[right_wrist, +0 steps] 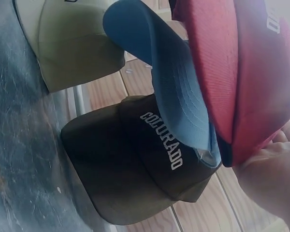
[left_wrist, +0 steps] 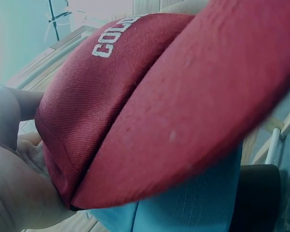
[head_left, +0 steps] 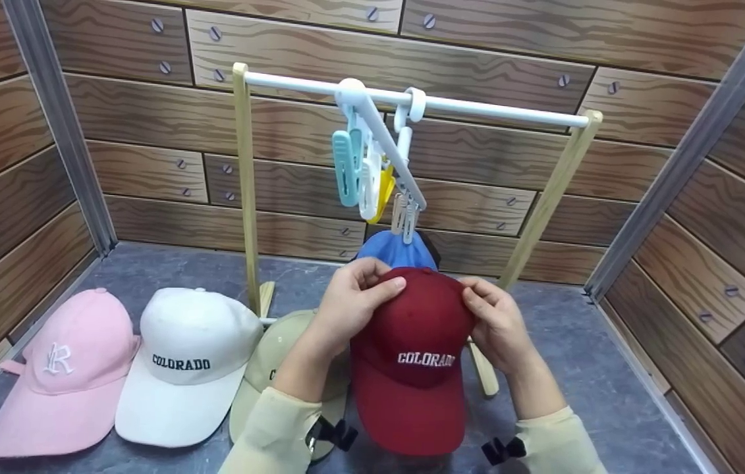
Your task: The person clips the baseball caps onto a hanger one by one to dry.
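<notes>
A dark red baseball cap [head_left: 421, 329] with white COLORADO lettering is held up between both hands, its brim pointing down toward me. My left hand [head_left: 349, 306] grips the crown's upper left side, thumb on the front. On the crown's right side, my right hand [head_left: 497, 319] pinches the fabric between thumb and fingers. Behind the red cap a blue cap [head_left: 395, 249] is under a pale clothespin [head_left: 405, 220]; its brim shows in the right wrist view. Lower down in that view is a dark COLORADO cap [right_wrist: 130, 159], mostly hidden from the head view.
A wooden rack with a white bar [head_left: 477, 105] carries a hanger [head_left: 385, 141] with teal [head_left: 344, 168], white and yellow clothespins. Along the left lie a pink cap [head_left: 62, 382], a white cap [head_left: 178, 395] and a beige cap [head_left: 283, 342]. Wood-patterned walls [head_left: 306, 39] enclose the grey surface.
</notes>
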Available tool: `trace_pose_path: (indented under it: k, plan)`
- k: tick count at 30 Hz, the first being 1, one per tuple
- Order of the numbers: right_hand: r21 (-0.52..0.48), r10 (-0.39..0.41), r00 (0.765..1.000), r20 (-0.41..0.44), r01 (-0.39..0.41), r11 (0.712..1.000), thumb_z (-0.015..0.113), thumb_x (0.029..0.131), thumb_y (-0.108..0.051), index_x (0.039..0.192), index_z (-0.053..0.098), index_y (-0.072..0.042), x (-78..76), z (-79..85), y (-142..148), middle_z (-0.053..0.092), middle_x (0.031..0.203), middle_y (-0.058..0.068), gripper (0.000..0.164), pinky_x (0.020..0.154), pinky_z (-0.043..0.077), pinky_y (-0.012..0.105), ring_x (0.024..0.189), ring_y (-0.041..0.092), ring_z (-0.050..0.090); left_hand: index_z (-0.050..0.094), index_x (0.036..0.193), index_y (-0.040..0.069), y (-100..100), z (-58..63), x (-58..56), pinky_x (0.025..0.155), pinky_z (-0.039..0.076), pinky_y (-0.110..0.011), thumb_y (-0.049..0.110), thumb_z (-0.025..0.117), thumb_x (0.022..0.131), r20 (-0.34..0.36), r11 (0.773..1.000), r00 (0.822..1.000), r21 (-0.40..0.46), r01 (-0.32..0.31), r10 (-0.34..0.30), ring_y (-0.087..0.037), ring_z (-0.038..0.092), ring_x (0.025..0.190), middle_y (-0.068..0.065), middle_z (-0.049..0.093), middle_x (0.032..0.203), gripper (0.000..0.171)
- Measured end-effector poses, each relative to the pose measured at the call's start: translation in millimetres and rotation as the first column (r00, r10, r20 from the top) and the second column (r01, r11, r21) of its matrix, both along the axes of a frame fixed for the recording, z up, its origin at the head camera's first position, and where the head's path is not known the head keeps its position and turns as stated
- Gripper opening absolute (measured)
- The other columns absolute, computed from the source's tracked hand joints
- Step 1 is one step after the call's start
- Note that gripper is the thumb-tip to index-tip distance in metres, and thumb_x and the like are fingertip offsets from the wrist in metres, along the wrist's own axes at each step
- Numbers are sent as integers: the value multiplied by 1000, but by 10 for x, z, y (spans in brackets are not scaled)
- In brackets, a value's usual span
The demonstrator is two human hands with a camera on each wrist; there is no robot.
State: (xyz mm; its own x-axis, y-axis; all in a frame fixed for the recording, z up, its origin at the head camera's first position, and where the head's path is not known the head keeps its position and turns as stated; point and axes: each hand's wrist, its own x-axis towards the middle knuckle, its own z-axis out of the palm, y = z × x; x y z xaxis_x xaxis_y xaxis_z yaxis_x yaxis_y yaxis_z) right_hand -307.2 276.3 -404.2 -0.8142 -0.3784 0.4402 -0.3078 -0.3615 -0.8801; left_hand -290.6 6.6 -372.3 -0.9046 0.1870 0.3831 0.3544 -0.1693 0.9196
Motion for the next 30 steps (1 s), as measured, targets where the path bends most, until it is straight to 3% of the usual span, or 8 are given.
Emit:
trace_pose_path:
  k: [11,21,30]
  plan:
    - [31,-49,998,34,47,998,60,115,-13,122,75,-11,-38,30,-132,77,108,2,16,76,60,28,90,13,73,74,95,2,-111,-8,-60,72,51,-29,14,80,101,-10,999,999,-2,-48,48,-14,61,76,0,66,79,14]
    - [87,-131,991,32,128,988,59,112,-5,119,76,-7,-64,130,-224,77,102,3,18,75,59,27,87,13,72,74,95,4,-170,-20,-100,70,52,-28,10,79,100,18,997,999,73,-35,34,-13,62,74,0,67,79,10]
    - [156,-214,976,43,205,966,61,109,-2,115,76,-5,-108,261,-286,76,97,5,16,76,59,27,84,13,70,74,94,5,-195,14,-103,68,53,-27,8,79,100,35,992,998,108,-60,56,-13,62,72,1,66,76,8]
